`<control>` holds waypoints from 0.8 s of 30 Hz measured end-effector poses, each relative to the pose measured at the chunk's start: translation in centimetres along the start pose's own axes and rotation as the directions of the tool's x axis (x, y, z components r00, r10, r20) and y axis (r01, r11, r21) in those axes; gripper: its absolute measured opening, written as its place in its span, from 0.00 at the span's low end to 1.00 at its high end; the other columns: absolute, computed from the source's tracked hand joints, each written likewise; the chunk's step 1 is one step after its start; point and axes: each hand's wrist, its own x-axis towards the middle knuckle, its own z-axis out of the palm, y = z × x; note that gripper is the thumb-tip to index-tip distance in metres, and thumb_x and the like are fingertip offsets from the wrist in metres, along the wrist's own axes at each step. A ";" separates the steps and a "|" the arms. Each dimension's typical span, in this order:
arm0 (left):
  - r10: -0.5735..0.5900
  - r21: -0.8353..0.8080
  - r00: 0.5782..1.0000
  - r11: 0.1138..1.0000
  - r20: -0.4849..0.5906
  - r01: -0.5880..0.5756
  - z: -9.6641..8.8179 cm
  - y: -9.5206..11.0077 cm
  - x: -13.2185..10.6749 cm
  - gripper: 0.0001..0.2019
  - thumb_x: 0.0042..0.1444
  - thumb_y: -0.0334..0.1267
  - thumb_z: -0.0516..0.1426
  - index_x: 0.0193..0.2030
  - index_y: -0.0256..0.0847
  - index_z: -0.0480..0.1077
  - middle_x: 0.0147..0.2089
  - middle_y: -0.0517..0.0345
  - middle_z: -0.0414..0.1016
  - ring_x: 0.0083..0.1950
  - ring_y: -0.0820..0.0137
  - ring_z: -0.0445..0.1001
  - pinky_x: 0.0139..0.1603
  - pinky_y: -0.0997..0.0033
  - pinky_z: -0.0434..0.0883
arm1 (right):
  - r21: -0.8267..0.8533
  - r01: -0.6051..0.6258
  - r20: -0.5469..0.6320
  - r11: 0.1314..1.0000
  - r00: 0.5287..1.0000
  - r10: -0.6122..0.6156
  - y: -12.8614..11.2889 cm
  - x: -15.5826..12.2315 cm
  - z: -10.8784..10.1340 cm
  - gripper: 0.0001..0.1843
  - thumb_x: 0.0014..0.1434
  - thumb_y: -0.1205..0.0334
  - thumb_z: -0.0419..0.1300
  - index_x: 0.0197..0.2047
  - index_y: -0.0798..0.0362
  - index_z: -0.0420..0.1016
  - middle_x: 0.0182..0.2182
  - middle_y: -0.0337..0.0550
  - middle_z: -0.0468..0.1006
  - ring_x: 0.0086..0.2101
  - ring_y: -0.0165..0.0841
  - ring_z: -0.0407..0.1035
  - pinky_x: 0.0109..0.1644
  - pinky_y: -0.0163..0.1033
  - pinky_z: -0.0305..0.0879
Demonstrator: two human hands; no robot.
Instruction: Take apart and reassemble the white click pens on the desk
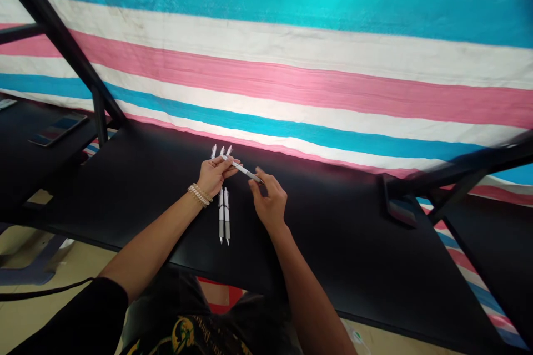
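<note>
My left hand rests over a row of white-and-grey retractable pens lying side by side on a black table top. Their upper ends stick out past my fingers, and my hand hides their middles. One more white-and-grey pen lies slantwise across the row, its upper end in my left fingers. My right hand pinches the other end of that pen near the tip. Beaded bracelets circle my left wrist.
A smartphone lies on the table at the left. A pink, white and blue striped tarpaulin hangs behind the table. Black metal frame bars cross the left side, and a dark bracket sits at the right.
</note>
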 end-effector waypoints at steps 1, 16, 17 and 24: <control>0.015 0.000 1.000 1.000 0.014 -0.015 0.0 0.0 0.0 0.17 0.46 0.43 0.72 0.35 0.32 0.77 0.40 0.46 0.82 0.43 0.62 0.83 0.52 0.59 0.79 | 0.055 -0.072 -0.006 0.996 0.997 0.072 -0.2 0.2 0.1 0.16 0.68 0.53 0.57 0.52 0.50 0.79 0.39 0.47 0.82 0.34 0.35 0.77 0.43 0.43 0.78; 0.043 0.048 0.999 0.998 0.021 -0.044 -0.2 -0.4 0.3 0.17 0.48 0.45 0.71 0.37 0.34 0.78 0.42 0.45 0.82 0.45 0.61 0.82 0.52 0.59 0.78 | 0.362 -0.262 0.021 0.894 0.962 0.273 0.0 0.7 0.7 0.18 0.62 0.48 0.62 0.47 0.52 0.79 0.38 0.47 0.79 0.34 0.35 0.76 0.36 0.41 0.77; 0.045 0.045 0.999 0.998 0.024 -0.046 -0.3 -0.4 0.3 0.17 0.48 0.45 0.71 0.37 0.34 0.78 0.42 0.45 0.82 0.45 0.61 0.82 0.51 0.60 0.78 | 0.352 -0.250 0.019 0.902 0.965 0.260 0.0 0.7 0.7 0.17 0.63 0.48 0.62 0.46 0.53 0.80 0.38 0.47 0.79 0.34 0.35 0.76 0.37 0.41 0.77; 0.044 0.052 0.998 0.998 0.035 -0.046 -0.2 -0.5 0.2 0.17 0.48 0.45 0.71 0.37 0.34 0.78 0.43 0.45 0.82 0.46 0.60 0.82 0.52 0.59 0.78 | 0.276 -0.219 0.007 0.936 0.974 0.227 -0.3 0.7 0.4 0.14 0.64 0.52 0.60 0.44 0.52 0.80 0.40 0.49 0.80 0.39 0.37 0.76 0.44 0.44 0.76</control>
